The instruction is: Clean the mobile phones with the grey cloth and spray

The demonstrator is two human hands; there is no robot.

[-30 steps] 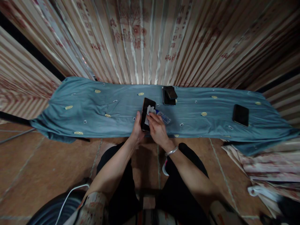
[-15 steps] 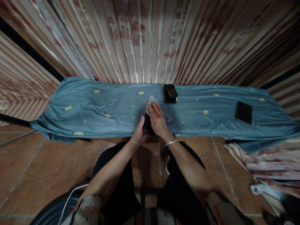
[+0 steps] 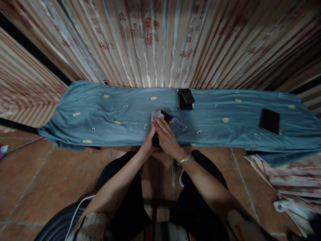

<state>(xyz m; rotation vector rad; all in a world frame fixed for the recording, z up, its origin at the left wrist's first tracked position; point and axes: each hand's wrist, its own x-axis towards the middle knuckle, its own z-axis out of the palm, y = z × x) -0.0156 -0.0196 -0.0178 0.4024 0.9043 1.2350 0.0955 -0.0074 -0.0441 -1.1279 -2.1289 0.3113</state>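
My left hand is closed around the left side of a black, flat, phone-shaped device, held over the near edge of the cloth-covered table. Under the fingers of my right hand a white wipe is pressed against the device's face. The fingers lie close together, and part of the wipe is hidden beneath them. The device's dark top corner shows past the wipe. Just to the right lies a small clear bottle with a blue cap and blue print, apart from my hand.
A stack of dark flat devices lies at the table's far side. Another black device rests at the right. The teal patterned cloth covers the long narrow table, with pleated curtains behind it.
My right hand has slid slightly left and down with the wipe across the device, uncovering its top right corner. The bottle shows more fully. The view has shifted a little.
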